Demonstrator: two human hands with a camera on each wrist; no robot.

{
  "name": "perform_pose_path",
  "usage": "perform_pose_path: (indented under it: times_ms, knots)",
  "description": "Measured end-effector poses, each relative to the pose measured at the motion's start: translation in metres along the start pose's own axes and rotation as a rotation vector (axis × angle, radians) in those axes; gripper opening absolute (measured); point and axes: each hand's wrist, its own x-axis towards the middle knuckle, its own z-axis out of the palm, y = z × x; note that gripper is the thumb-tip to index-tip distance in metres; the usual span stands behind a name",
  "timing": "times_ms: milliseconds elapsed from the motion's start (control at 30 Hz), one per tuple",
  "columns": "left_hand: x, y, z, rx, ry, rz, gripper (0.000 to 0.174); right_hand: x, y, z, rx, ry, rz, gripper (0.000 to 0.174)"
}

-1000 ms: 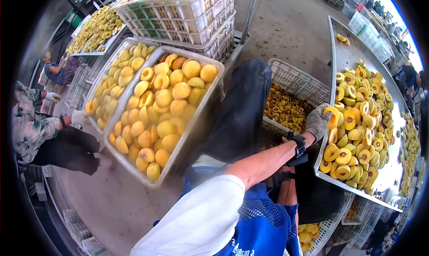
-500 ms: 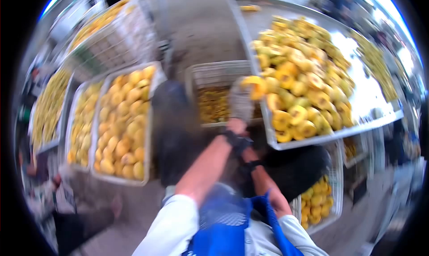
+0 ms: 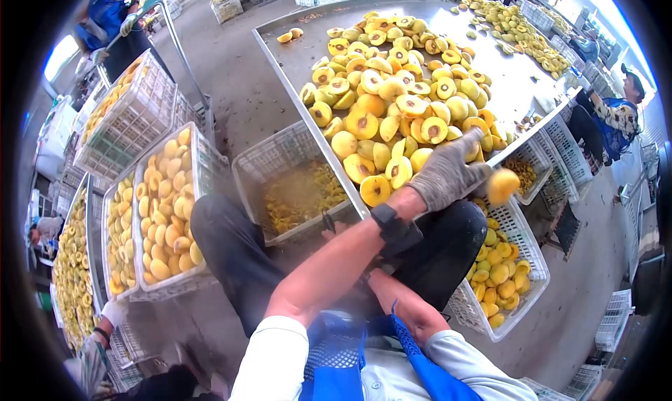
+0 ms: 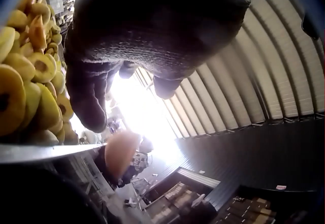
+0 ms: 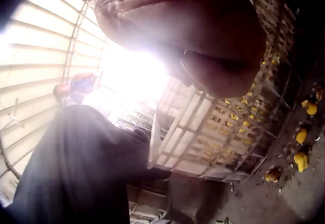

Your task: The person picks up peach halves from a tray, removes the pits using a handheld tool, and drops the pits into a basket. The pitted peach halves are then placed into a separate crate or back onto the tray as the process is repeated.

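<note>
My gloved left hand [image 3: 451, 173] reaches across to the near right edge of the metal tray [image 3: 308, 114], fingers extended and apart. Just off its fingertips a yellow peach half [image 3: 502, 186] is in the air, blurred, beyond the tray edge and over a crate of peach halves [image 3: 500, 271]. The left wrist view shows the same peach half [image 4: 122, 153] clear of the glove. Cut peaches [image 3: 392, 93] with brown centres are heaped on the tray. Low between my knees, my bare right hand [image 3: 339, 231], partly hidden by the left forearm, grips a small dark tool [image 3: 327, 220].
A white crate of brown-yellow scraps [image 3: 297, 198] stands under the tray's left corner. Two crates of peach halves [image 3: 168, 205] are by my left knee, with stacked crates [image 3: 133, 121] behind. A worker [image 3: 609, 117] sits at the far right. Fruit pieces [image 5: 300, 160] lie on the floor.
My view has turned right. The left hand, earlier holding a peach half at the tray's left edge, has moved right across the tray and let it go.
</note>
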Motion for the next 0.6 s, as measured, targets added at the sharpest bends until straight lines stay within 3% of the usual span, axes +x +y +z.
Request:
perform_pose_path:
  times_ms: [100, 133, 167, 200, 267, 333, 400, 500, 600]
  knots:
    - [0.005, -0.035, -0.056, 0.239, 0.204, -0.049, 0.058, 0.004, 0.006, 0.014, 0.001, 0.062, -0.097, 0.027]
    - [0.002, -0.042, -0.084, 0.269, 0.305, -0.024, 0.056, 0.006, -0.009, 0.005, -0.003, 0.031, -0.03, 0.028]
    - [0.004, -0.069, -0.109, 0.598, 0.257, -0.119, 0.051, 0.007, -0.023, -0.005, -0.01, 0.0, 0.037, 0.03]
    - [0.01, -0.101, -0.121, 0.68, 0.193, -0.214, 0.045, 0.003, -0.032, -0.014, -0.044, -0.076, 0.178, 0.032]
    - [0.007, -0.133, -0.135, 0.822, 0.067, -0.17, 0.037, 0.01, -0.032, -0.01, -0.082, -0.145, 0.207, 0.038]
    - [0.014, -0.15, -0.142, 0.859, -0.052, -0.315, 0.031, 0.018, -0.038, -0.003, -0.103, -0.184, 0.182, 0.034]
    - [0.011, -0.168, -0.137, 0.947, 0.036, -0.212, 0.025, 0.014, -0.022, 0.006, 0.031, -0.22, 0.23, 0.03]
    - [0.019, -0.153, -0.142, 1.018, -0.08, -0.253, 0.018, 0.017, -0.041, 0.001, 0.143, -0.194, 0.359, 0.022]
    - [0.03, -0.153, -0.14, 1.03, -0.047, -0.226, 0.017, 0.024, -0.076, -0.008, 0.074, -0.209, 0.436, 0.022]
